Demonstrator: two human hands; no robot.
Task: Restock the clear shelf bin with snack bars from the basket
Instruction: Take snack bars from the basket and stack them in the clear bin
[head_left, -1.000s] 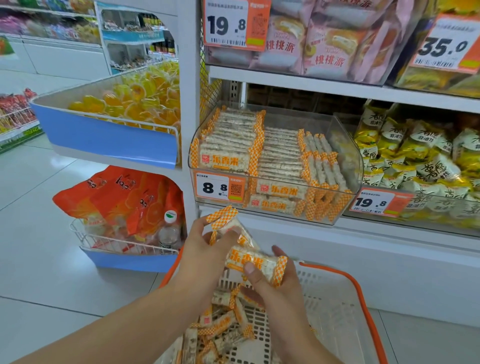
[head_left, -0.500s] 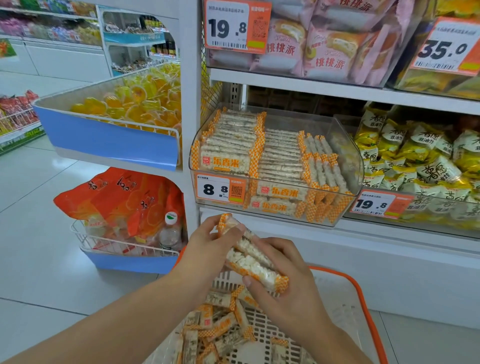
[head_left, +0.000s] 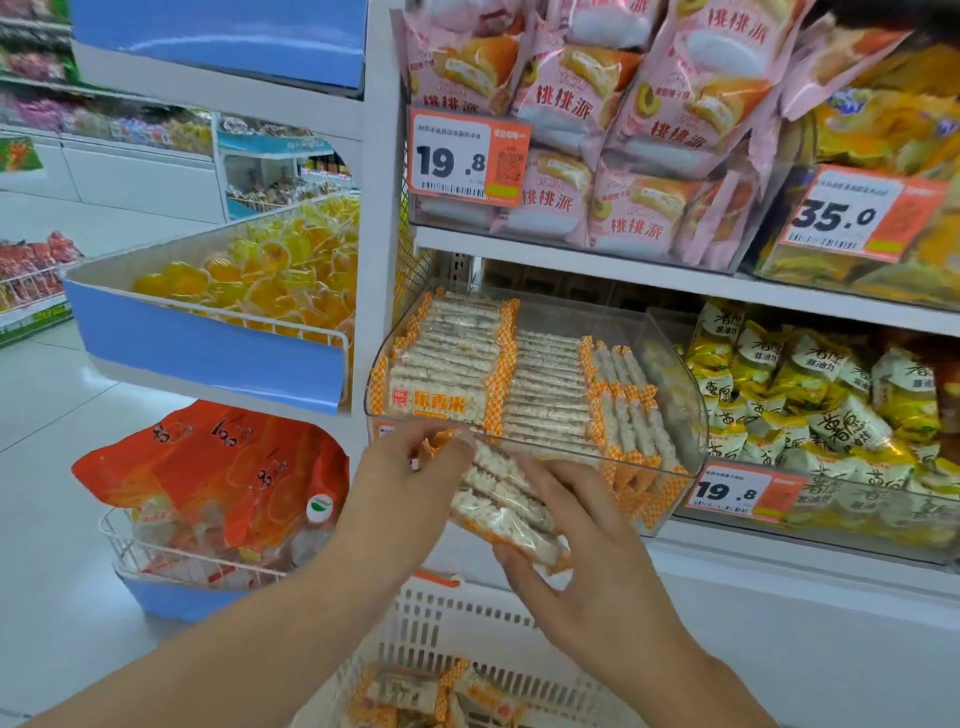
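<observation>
Setting: shop aisle, white metal shelving (head_left: 675, 283), pale tiled floor, wire end-racks at left.
Target bin: clear plastic shelf bin (head_left: 675, 374) on the middle shelf, tilted toward the aisle. Rows of bars on edge at left and centre, fewer at right, open room at right rear. Likely tilted so stock slides to the front.
Stock in hand: small stack of clear-wrapped puffed-rice snack bars with orange checked ends (head_left: 501, 501), carried at a slant just in front of the bin's front wall, below its rim.
Left hand (head_left: 410, 478): fingers curled, pinching the upper end of the stack. Seemingly squaring the wrapper ends.
Right hand (head_left: 582, 551): cupped beneath and around the lower end, thumb across the top, taking the weight. Two-handed hold probably to keep slippery wrappers aligned as one block.
Supply: white slatted plastic basket with orange rim (head_left: 467, 613) directly below the hands, more bars loose at its bottom. Kept close under the bin, presumably for short reaches.
Step, judged: lift in progress, stack not yet over the rim. Restock partly complete.
Next, judged: raise over the front wall, set on edge in the thinner right side.
Risk: stack fanning apart, ends snagging on the rim.
Neighbours: pink pie packets above, yellow snack bags at right, orange price tag (head_left: 737, 491).
</observation>
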